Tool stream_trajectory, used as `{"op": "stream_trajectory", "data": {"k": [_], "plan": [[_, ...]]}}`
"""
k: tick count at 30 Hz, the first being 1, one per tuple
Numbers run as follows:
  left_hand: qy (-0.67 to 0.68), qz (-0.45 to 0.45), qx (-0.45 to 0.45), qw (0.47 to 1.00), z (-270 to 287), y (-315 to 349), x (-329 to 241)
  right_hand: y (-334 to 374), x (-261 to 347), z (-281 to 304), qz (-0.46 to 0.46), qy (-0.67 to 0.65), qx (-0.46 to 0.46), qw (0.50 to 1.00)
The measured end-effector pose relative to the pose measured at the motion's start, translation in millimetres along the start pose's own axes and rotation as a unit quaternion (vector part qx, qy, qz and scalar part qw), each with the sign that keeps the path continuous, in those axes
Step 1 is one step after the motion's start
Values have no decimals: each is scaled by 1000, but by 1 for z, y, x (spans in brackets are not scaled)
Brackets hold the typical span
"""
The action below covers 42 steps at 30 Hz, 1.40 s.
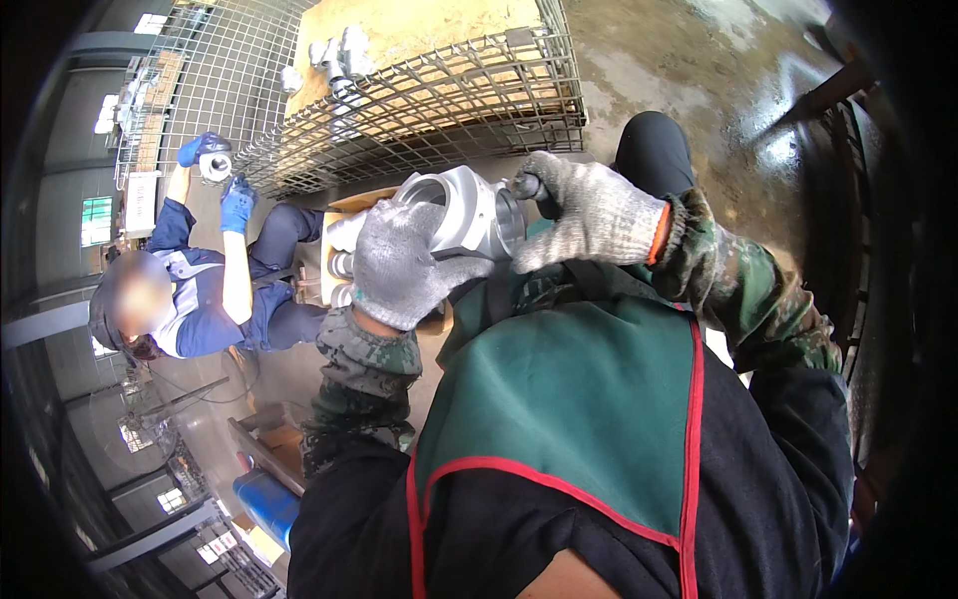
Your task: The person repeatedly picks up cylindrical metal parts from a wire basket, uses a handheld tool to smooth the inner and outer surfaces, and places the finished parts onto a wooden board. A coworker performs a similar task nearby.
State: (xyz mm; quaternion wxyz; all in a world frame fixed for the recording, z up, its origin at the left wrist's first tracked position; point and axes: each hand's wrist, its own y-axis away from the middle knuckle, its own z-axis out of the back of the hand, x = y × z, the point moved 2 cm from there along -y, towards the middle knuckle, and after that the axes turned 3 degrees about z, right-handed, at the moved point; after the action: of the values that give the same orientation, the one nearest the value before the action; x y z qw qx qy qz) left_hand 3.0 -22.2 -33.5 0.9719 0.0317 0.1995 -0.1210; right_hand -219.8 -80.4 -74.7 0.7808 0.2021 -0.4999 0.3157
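A silver-grey metal pipe fitting [464, 212] with a wide round opening is in front of my chest, above my lap. My left hand [397, 262], in a grey-stained knit glove, is closed round its left side, with the thumb along its lower edge. At the fitting's right end, my right hand [597, 212], in a dirty white glove with an orange cuff, is closed on a small dark rounded tool [529, 187]. Its kind is not clear, and the fingers hide part of it. The right thumb lies close to the fitting's rim.
Ahead stands a wire mesh cage [429, 95] with several metal fittings [344, 60] on its yellowish board. More fittings fill a cardboard box [332, 262] by my left hand. A co-worker [215, 290] in blue gloves holds a fitting at left. The floor [689, 100] looks wet at right.
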Motion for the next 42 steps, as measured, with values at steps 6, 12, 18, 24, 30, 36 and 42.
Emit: {"op": "stream_trajectory", "data": {"k": [6, 12, 18, 24, 30, 36, 42], "plan": [[33, -84, -16, 996, 0, -5, -12, -4, 6, -2, -88, 31, 49, 994], [-8, -101, -17, 995, 1, -8, -17, -6, 2, -7, -118, 36, 71, 990], [-71, -133, -34, 988, -7, -12, -21, -4, 5, -10, -152, 81, 76, 982], [-100, -125, -35, 987, -14, -1, -20, 0, 1, -29, -115, 175, 46, 977], [-86, -66, -93, 990, -22, 10, -10, -5, 12, -32, -126, 170, 115, 970], [-70, 14, -105, 992, -23, 27, 11, -9, 20, -33, -88, 239, 30, 967], [-50, 53, -86, 994, -17, 41, 10, -21, 31, -43, -22, 239, 81, 967]]}}
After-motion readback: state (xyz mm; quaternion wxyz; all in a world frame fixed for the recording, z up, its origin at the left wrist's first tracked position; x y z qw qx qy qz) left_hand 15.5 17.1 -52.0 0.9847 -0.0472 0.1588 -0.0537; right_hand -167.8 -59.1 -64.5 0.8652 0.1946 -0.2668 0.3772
